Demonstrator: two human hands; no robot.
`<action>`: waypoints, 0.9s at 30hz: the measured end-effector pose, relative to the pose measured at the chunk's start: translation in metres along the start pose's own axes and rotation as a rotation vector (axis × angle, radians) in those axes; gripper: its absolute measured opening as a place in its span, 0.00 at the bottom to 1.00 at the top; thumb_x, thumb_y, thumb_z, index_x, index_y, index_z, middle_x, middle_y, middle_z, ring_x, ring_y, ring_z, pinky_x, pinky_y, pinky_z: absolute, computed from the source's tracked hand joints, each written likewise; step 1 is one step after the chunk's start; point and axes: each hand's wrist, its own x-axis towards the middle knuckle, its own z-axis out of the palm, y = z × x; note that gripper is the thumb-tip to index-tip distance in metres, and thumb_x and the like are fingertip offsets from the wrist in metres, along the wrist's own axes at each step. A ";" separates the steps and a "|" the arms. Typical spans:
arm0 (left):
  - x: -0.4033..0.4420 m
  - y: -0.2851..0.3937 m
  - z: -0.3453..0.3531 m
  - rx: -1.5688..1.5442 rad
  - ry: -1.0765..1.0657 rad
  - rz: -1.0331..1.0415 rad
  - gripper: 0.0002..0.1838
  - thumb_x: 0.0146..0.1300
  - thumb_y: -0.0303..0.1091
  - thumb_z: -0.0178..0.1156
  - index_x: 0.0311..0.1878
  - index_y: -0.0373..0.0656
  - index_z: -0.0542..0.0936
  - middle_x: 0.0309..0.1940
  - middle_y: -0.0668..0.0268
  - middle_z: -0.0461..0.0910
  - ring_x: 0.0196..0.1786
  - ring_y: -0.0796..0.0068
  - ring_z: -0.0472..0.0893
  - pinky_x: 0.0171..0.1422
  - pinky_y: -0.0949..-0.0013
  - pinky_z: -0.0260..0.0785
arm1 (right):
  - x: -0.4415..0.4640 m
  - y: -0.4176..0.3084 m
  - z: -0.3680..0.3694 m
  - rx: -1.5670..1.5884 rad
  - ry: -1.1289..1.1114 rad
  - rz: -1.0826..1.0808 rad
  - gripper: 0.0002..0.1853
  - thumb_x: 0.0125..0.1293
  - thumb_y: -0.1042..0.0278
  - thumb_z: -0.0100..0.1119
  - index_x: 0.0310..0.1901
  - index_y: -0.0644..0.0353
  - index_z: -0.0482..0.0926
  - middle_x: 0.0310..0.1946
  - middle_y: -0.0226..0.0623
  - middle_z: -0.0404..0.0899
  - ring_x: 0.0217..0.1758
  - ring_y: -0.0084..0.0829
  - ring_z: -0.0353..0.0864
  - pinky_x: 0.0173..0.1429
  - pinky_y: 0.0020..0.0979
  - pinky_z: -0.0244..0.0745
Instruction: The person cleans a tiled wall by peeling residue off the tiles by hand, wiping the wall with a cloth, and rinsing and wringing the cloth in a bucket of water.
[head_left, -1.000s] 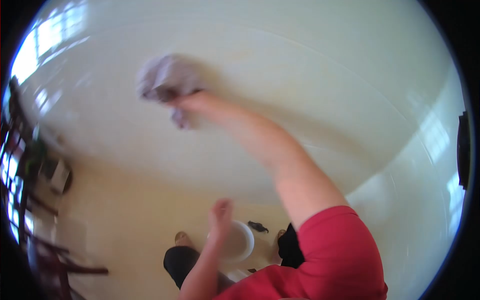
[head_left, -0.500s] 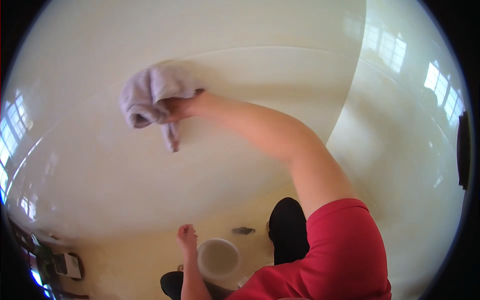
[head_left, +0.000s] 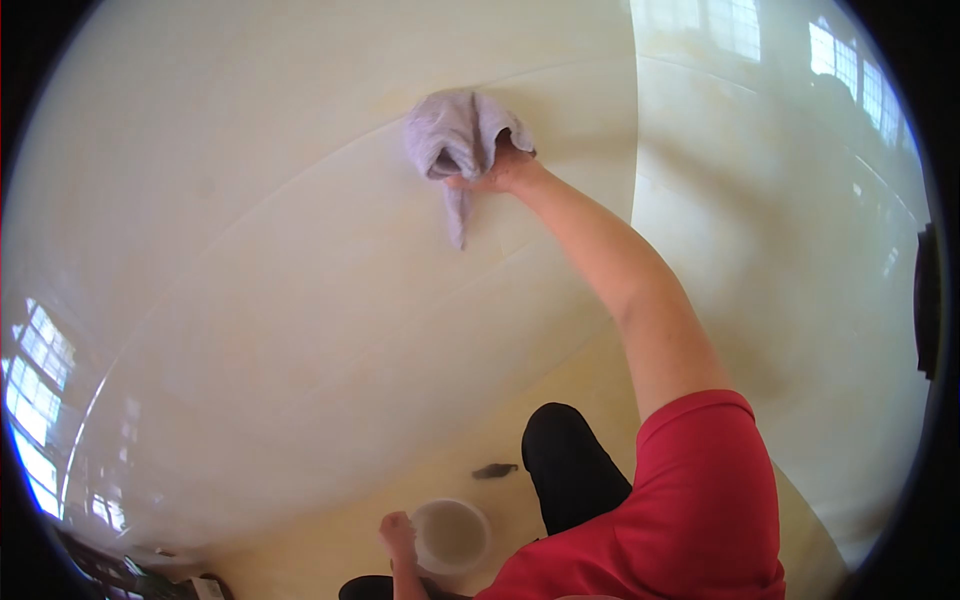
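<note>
Against the glossy cream tiled wall [head_left: 300, 290], my right hand [head_left: 500, 175] presses a lilac-grey towel [head_left: 450, 125]. The towel is draped over the fingers, which it mostly hides, and one narrow end hangs down below. My right arm is stretched up and forward. Low in view, my left hand [head_left: 398, 535] is held beside a whitish round bucket [head_left: 486, 535], with its fingers curled closed and nothing visible in them. The bucket's inside looks pale and greyish.
A small dark object [head_left: 494, 470] lies on the beige floor [head_left: 350, 520] near my knee. The wall meets another glossy wall [head_left: 720, 250] at a corner on the right. Dark furniture [head_left: 110, 570] stands at the lower left, and a dark object [head_left: 928, 300] is at the right edge.
My right hand has slid the towel along the wall to the right, towards the corner. The view has shifted too; my left hand stays beside the bucket.
</note>
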 end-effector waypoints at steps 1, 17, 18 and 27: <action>-0.002 -0.007 -0.004 0.003 -0.001 -0.038 0.08 0.59 0.33 0.55 0.33 0.37 0.76 0.21 0.65 0.76 0.18 0.76 0.76 0.20 0.74 0.68 | 0.003 0.006 0.012 0.015 -0.012 0.058 0.41 0.48 0.40 0.60 0.63 0.49 0.61 0.64 0.41 0.58 0.68 0.45 0.54 0.70 0.40 0.52; 0.018 -0.062 -0.071 0.120 0.062 -0.019 0.08 0.58 0.32 0.57 0.34 0.36 0.75 0.21 0.64 0.76 0.17 0.73 0.78 0.16 0.74 0.70 | 0.014 0.017 -0.049 -0.124 0.376 -0.047 0.29 0.56 0.47 0.55 0.53 0.61 0.70 0.54 0.44 0.69 0.59 0.46 0.65 0.62 0.44 0.62; 0.019 -0.064 -0.075 0.153 0.062 0.003 0.09 0.57 0.32 0.58 0.33 0.35 0.76 0.20 0.64 0.76 0.17 0.73 0.78 0.17 0.72 0.70 | 0.007 0.016 -0.048 -0.218 0.467 0.018 0.28 0.56 0.50 0.55 0.53 0.62 0.70 0.54 0.45 0.69 0.59 0.45 0.66 0.60 0.44 0.64; -0.005 -0.031 -0.087 0.365 -0.067 -0.091 0.13 0.60 0.39 0.54 0.42 0.40 0.78 0.33 0.60 0.79 0.30 0.70 0.76 0.36 0.66 0.71 | 0.012 0.048 -0.019 -0.015 0.473 0.443 0.23 0.58 0.65 0.51 0.54 0.67 0.67 0.58 0.48 0.65 0.62 0.47 0.63 0.63 0.44 0.62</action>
